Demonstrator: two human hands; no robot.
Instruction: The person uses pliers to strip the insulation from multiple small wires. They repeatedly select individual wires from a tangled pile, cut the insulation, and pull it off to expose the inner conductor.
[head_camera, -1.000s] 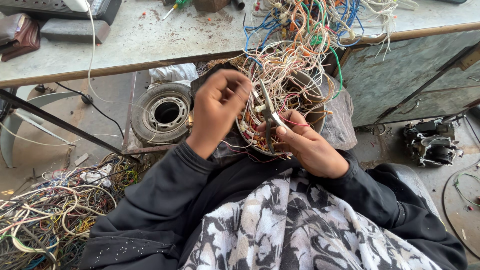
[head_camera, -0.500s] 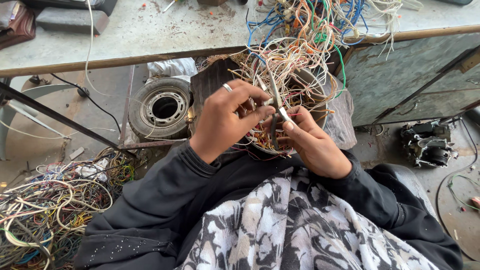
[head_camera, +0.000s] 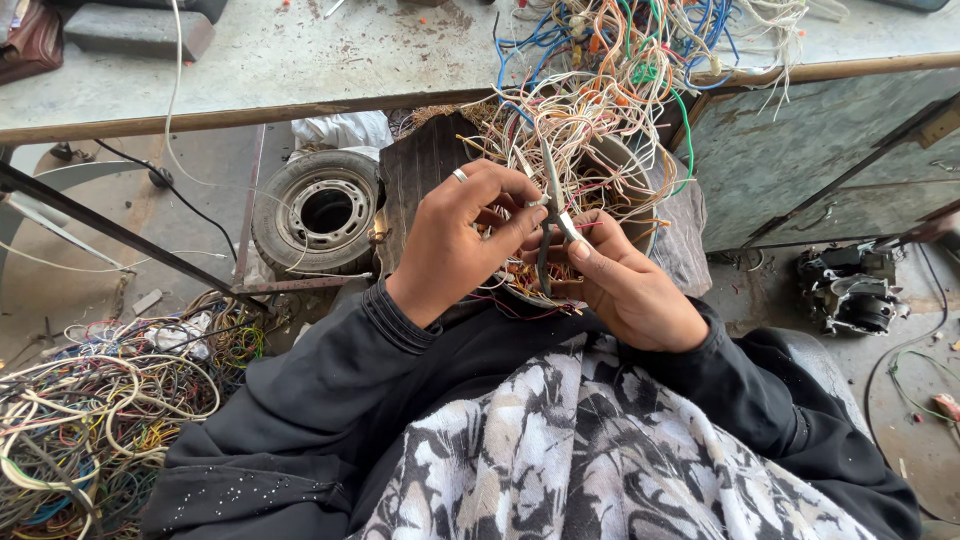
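A big tangle of coloured wires (head_camera: 610, 110) spills from the table edge down over a round container in front of me. My right hand (head_camera: 630, 285) grips a pair of metal cutters (head_camera: 551, 215), blades pointing up into the tangle. My left hand (head_camera: 460, 240), with a ring on one finger, pinches a few thin wires (head_camera: 530, 200) right beside the cutter blades. Both hands meet at the lower edge of the bundle, above my lap in dark sleeves.
A dusty worktable (head_camera: 330, 60) runs along the top. A small tyre on a rim (head_camera: 320, 210) lies on the floor to the left, and a heap of loose wires (head_camera: 90, 410) fills the bottom left. A dark engine part (head_camera: 850, 290) sits on the right.
My left hand has dropped from the upper part of the bundle and closed in on wires next to the cutters. The right hand has stayed put with the cutters.
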